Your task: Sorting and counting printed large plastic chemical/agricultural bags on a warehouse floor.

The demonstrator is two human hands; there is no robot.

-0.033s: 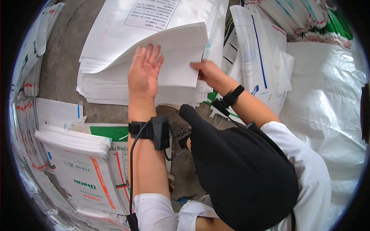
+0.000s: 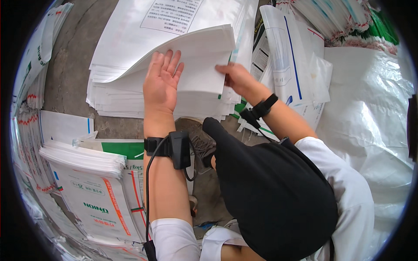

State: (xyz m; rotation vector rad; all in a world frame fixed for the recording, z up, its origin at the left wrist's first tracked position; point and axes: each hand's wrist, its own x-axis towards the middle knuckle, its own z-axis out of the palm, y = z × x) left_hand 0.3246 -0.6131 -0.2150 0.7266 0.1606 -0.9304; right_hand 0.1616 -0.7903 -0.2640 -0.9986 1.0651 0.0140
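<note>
A stack of flat white printed bags lies in front of me, with the near end of its top bag curled up and back. My left hand is open, palm up, its outstretched fingers against the curled part. At the right edge of that bag, my right hand closes on it, the thumb on top and the other fingers partly hidden beneath. Both wrists carry black straps; the left one holds a black box with a cable.
More stacked printed bags stand at the lower left. Loose clear and white bags lie right of the stack, beside a large shiny white sheet. Bundled bags sit at the far right. A big black shape covers the lower middle.
My right hand has shifted slightly up along the bag's edge, and a small green patch now shows below it. The left hand has barely moved.
</note>
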